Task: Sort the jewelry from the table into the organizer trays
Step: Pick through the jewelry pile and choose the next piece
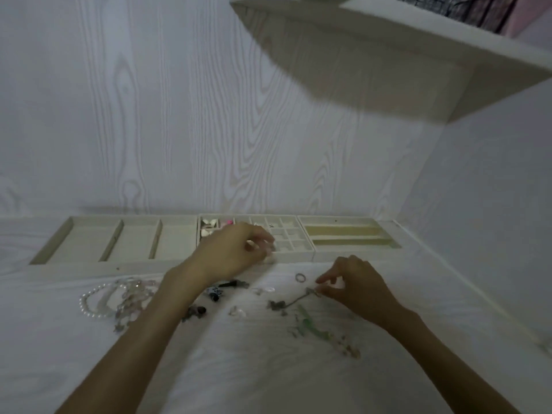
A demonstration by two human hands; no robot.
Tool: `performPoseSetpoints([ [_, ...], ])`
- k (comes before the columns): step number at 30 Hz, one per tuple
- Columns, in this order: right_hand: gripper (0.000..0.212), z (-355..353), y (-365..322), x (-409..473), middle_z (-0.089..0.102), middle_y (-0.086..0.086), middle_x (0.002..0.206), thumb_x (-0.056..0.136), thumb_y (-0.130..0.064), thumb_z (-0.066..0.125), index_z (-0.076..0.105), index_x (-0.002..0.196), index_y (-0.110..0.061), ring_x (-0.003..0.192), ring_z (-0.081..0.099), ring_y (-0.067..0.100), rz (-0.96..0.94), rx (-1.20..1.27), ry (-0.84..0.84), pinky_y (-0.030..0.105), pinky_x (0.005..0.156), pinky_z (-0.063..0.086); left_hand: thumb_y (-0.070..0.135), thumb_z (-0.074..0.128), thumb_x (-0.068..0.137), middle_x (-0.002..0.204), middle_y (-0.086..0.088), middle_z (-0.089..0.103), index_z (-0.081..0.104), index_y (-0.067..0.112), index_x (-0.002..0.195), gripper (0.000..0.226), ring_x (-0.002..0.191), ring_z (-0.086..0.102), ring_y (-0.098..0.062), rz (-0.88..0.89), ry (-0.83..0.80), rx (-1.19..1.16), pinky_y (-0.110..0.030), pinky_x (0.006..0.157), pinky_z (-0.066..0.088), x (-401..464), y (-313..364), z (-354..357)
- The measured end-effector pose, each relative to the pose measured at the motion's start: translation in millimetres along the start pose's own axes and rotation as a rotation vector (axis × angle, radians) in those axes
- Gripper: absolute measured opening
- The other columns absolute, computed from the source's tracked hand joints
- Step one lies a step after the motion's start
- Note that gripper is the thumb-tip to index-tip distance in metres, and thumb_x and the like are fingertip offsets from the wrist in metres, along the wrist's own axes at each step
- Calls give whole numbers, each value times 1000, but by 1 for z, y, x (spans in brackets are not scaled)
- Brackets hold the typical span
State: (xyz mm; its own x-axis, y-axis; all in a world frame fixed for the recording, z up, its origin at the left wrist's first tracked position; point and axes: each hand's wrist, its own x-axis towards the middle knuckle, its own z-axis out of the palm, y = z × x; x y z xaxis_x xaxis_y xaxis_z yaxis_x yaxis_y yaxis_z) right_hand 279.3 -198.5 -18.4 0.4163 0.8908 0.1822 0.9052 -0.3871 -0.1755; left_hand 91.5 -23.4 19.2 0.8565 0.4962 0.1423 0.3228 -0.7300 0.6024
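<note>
Pinching one end of a limp, light chain [294, 301], the right hand [355, 282] should lift slowly; left hand [236, 249] curls over the middle tray [298, 253], its hold unclear.

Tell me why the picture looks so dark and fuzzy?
In the head view the light is dim and greyish; the shelf throws a big shadow on the wall; the left hand over the middle tray is smeared by motion; the wide lens bends the table edge; the small jewelry is soft.
</note>
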Motion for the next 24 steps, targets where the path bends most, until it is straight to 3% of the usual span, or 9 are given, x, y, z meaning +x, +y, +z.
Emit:
performPoseSetpoints([
  [3, 19, 11, 0, -8, 66, -5, 90, 84, -41, 66, 74, 97, -30, 86, 52, 14, 43, 46, 70, 29, 76, 41, 27, 59, 91, 109, 11, 67, 67, 30, 112, 22, 87, 61, -2, 15, -109, -35, -32, 83, 55, -8, 11, 30],
  [6, 14, 14, 0, -13, 69, -1, 90, 84, -34, 68, 76, 93, -26, 88, 56, 17, 76, 100, 98, 30, 78, 44, 24, 59, 91, 98, 11, 68, 70, 29, 106, 19, 87, 64, -5, -24, -88, -96, -35, 86, 54, -15, 13, 48],
  [9, 14, 12, -3, -20, 71, 2, 88, 83, -27, 70, 77, 93, -20, 78, 56, 9, 94, 202, 104, 17, 68, 39, 13, 56, 92, 95, 6, 68, 71, 19, 105, 21, 87, 65, -10, -55, -43, -205, -29, 81, 55, -23, 19, 53],
  [11, 12, 4, -9, -24, 71, -3, 81, 84, -21, 69, 76, 93, -16, 65, 57, -3, 166, 535, 157, 6, 61, 38, 12, 52, 95, 102, 0, 70, 68, 16, 108, 22, 82, 66, -8, -85, -49, -311, -14, 62, 51, -28, 26, 51],
  [12, 12, -3, -14, -27, 66, -8, 75, 86, -21, 66, 74, 94, -17, 59, 56, -4, 250, 826, 141, 6, 59, 38, 14, 50, 97, 100, 3, 70, 67, 17, 108, 21, 77, 66, -3, -113, -62, -387, -10, 55, 47, -31, 31, 50],
  [14, 9, -16, -29, -31, 50, -10, 65, 87, -26, 61, 67, 89, -19, 53, 45, 2, 403, 1484, -76, 16, 58, 33, 25, 45, 99, 94, 15, 69, 66, 24, 101, 21, 69, 63, 6, -169, -103, -536, -9, 53, 42, -38, 43, 47],
  [16, 16, -22, -42, -35, 42, -6, 63, 82, -32, 59, 57, 75, -19, 55, 35, 7, 459, 1839, -258, 22, 60, 29, 33, 42, 100, 90, 18, 70, 67, 26, 97, 26, 68, 62, 8, -179, -143, -622, -11, 53, 40, -42, 53, 45],
  [20, 37, -19, -54, -35, 33, -2, 65, 80, -43, 59, 46, 57, -16, 56, 32, 9, 460, 1880, -319, 23, 65, 31, 38, 46, 96, 84, 15, 72, 69, 23, 91, 28, 65, 61, 6, -132, -79, -687, -9, 50, 37, -48, 66, 41],
  [24, 28, -18, -62, -31, 33, -5, 62, 77, -42, 61, 49, 84, -17, 53, 32, 7, 447, 1873, -304, 23, 62, 30, 30, 54, 93, 89, 5, 71, 69, 14, 100, 23, 61, 60, 5, -96, 41, -698, -3, 48, 37, -49, 67, 37],
])
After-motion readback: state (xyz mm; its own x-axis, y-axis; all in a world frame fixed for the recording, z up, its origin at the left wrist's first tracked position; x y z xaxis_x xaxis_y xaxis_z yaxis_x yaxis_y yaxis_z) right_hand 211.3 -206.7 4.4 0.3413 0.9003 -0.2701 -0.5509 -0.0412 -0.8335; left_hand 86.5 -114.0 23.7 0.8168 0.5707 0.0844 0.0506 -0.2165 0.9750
